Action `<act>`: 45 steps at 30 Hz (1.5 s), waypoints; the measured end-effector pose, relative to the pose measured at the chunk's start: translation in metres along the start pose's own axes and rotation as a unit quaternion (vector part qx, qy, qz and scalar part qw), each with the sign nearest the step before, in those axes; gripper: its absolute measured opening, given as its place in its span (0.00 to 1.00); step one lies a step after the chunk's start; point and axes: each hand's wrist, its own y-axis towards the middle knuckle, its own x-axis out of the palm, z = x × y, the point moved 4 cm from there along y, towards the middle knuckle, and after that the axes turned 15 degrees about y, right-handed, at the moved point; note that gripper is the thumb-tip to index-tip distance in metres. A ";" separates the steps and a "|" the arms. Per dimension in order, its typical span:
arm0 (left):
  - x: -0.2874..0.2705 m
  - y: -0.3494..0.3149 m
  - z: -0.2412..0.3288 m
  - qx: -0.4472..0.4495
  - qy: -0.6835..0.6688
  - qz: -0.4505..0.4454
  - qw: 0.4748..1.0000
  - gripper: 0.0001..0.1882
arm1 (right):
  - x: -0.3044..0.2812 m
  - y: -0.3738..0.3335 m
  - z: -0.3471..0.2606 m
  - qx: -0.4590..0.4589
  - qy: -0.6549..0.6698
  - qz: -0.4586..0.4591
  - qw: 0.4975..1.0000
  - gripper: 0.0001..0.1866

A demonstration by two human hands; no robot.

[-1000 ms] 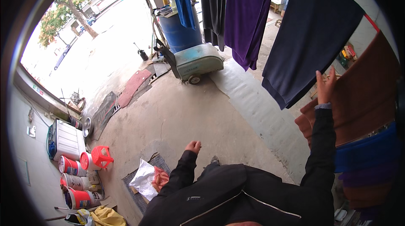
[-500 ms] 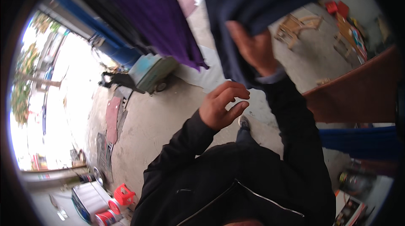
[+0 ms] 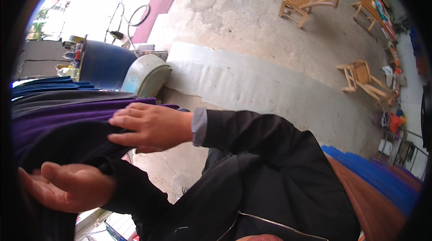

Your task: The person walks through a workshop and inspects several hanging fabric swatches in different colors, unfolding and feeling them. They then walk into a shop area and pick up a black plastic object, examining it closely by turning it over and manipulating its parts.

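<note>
Pieces of cloth hang in a row at the left. The nearest is a dark cloth (image 3: pixel 74 139), with a purple cloth (image 3: pixel 72 117) just behind it. My right hand (image 3: pixel 155 126) reaches across to the left and rests against the dark cloth's edge, fingers stretched out and apart. Lower down, my left hand (image 3: pixel 74 189) is turned palm up beside the same dark cloth, its thumb raised and fingers spread. Its fingertips run into the dark rim of the picture. Neither hand is closed round anything.
Beyond the purple hang a grey cloth (image 3: pixel 67 101) and a blue cloth (image 3: pixel 49 85). A blue barrel (image 3: pixel 105 63) and a pale green rounded tub (image 3: pixel 146 76) stand past them. Wooden chairs (image 3: pixel 301 2) stand on the concrete floor. Brown cloth (image 3: pixel 360 191) and blue cloth (image 3: pixel 360 169) hang at my right.
My view and body have turned toward the hanging row at the left. My right hand has gone from the dark cloth at upper right to the left; my left hand has turned palm up.
</note>
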 end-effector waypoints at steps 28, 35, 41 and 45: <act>0.040 -0.010 -0.092 -0.076 0.623 -0.085 0.774 0.25 | 0.130 0.251 0.257 0.055 0.460 -0.217 0.859 0.40; 0.071 0.009 -0.032 -0.207 0.657 -0.005 0.725 0.29 | 0.139 0.290 0.255 0.093 0.599 -0.304 0.735 0.37; 0.058 0.064 0.007 -0.139 0.720 0.028 0.679 0.26 | 0.150 0.363 0.220 0.103 0.696 -0.379 0.600 0.36; 0.078 0.106 0.030 -0.081 0.708 -0.027 0.701 0.21 | 0.150 0.411 0.183 0.074 0.748 -0.276 0.599 0.37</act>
